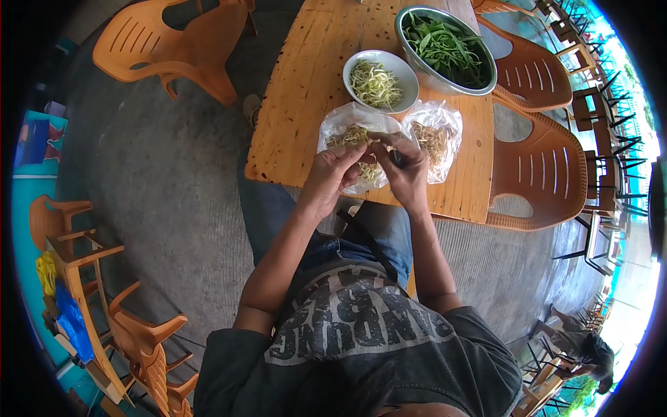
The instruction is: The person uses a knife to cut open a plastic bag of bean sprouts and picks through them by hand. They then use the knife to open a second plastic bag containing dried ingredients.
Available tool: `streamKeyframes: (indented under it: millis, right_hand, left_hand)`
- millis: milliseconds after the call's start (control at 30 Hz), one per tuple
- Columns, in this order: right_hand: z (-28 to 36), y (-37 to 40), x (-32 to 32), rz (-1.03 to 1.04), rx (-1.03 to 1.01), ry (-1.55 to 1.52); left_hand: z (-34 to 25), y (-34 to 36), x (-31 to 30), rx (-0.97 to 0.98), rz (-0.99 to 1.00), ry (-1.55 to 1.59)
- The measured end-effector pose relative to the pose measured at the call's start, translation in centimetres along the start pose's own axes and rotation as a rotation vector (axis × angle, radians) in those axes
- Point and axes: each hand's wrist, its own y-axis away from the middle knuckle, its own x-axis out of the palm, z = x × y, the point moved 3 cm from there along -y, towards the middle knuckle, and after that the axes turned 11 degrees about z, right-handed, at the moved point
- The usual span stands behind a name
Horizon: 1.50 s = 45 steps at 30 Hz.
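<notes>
My left hand (335, 169) and my right hand (404, 167) meet over the near end of the wooden table, thumbs and forefingers pinched together. Between the fingertips is a tiny strand that looks like a bean sprout, mostly hidden by the fingers. Right under my hands lies an open clear plastic bag (332, 124) with bean sprouts in it. Beside it on the right, a second plastic bag (450, 128) holds brownish scraps, seemingly sprout trimmings. Just beyond the bags stands a white bowl (352, 64) of pale sprouts.
A large metal bowl (403, 31) of green leaves stands farther back on the wooden table (292, 118). Brown plastic chairs (542, 167) line the right side; an orange chair (208, 42) is at upper left. Another person (590, 354) bends among furniture at lower right.
</notes>
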Motion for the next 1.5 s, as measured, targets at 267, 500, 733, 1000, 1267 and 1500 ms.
streamKeyframes:
  millis: [267,500,733,1000,1267,1500]
  right_hand:
    - [0.2,1.3,-0.8,0.121,0.046,0.210]
    - [0.8,2.9,-3.6,0.222,0.178,-0.365]
    - [0.5,5.0,-6.3,0.160,0.228,-0.375]
    - [-0.7,6.1,-8.5,0.024,0.171,-0.327]
    - [-1.3,7.0,-9.7,-0.090,0.212,-0.204]
    - [-1.8,6.7,-9.1,-0.177,0.211,-0.007]
  left_hand:
    - [0.7,-0.8,-0.1,0.049,-0.039,0.074]
    - [-0.2,-1.3,1.0,0.009,-0.021,-0.146]
    - [-0.6,-4.0,5.0,-0.013,0.116,-0.409]
    - [2.8,-6.7,7.3,-0.010,0.114,-0.335]
    - [4.6,-7.8,8.2,0.342,0.106,-0.722]
    - [5.3,-6.3,8.5,0.345,0.069,-0.950]
